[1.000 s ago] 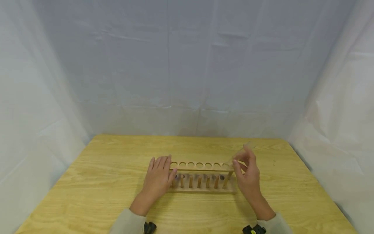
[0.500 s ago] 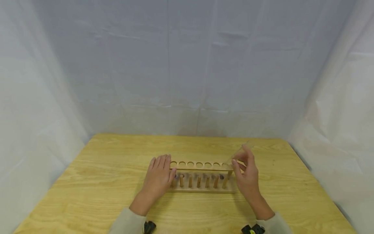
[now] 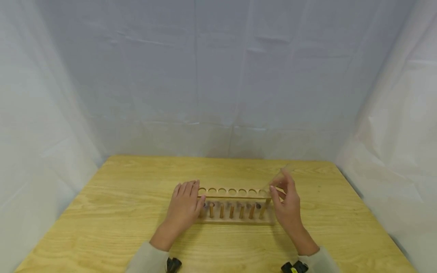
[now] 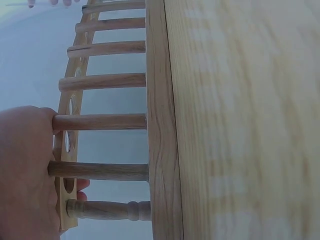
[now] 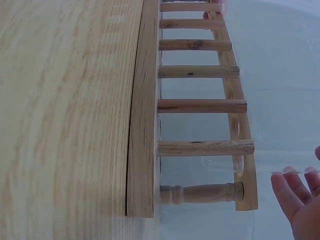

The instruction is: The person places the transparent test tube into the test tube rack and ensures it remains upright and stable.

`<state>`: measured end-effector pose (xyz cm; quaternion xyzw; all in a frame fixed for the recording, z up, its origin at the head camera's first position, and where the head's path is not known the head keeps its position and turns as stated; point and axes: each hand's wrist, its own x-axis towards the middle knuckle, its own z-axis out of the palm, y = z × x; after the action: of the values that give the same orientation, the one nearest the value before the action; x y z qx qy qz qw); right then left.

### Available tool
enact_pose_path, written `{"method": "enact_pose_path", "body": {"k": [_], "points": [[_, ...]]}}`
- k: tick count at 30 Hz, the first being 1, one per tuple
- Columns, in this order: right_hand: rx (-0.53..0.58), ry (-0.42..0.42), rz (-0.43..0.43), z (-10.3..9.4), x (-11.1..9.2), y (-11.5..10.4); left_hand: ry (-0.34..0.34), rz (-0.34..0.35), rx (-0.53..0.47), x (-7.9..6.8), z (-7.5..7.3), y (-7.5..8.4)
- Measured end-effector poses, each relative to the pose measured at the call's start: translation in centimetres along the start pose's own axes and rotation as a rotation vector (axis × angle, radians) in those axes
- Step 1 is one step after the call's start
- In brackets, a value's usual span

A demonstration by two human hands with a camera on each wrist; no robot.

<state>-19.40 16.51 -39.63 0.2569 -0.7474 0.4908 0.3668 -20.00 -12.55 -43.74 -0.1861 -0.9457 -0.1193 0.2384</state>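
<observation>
A wooden test tube rack [image 3: 235, 222] stands in the middle, with a row of round holes in its top bar and upright pegs [image 3: 241, 212] in front. My left hand [image 3: 182, 204] grips the bar's left end, thumb on the near side. Past that bar, some of its fingertips [image 4: 82, 185] show in the left wrist view. At the rack's other end my right hand [image 3: 288, 206] pinches a clear glass test tube [image 3: 274, 179] between thumb and fingers. The tube slants up to the right, its lower end close over the rightmost hole. Fingers cover part of it.
The rack stands on a yellow wood-grain table [image 3: 119, 212]. Pale sheeting [image 3: 218, 94] hangs behind the table's far edge and along both sides. Black straps with small devices [image 3: 294, 267] sit at both sleeves.
Both hands keep their hold and the tube stays slanted at the rightmost hole. The right hand and tube have shifted very slightly left.
</observation>
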Motion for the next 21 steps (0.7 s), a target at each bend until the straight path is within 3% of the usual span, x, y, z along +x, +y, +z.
{"method": "enact_pose_path", "body": {"k": [21], "points": [[-0.033, -0.018, -0.010, 0.07, -0.16, 0.16, -0.043, -0.048, -0.025, -0.10, 0.21, -0.06]]}}
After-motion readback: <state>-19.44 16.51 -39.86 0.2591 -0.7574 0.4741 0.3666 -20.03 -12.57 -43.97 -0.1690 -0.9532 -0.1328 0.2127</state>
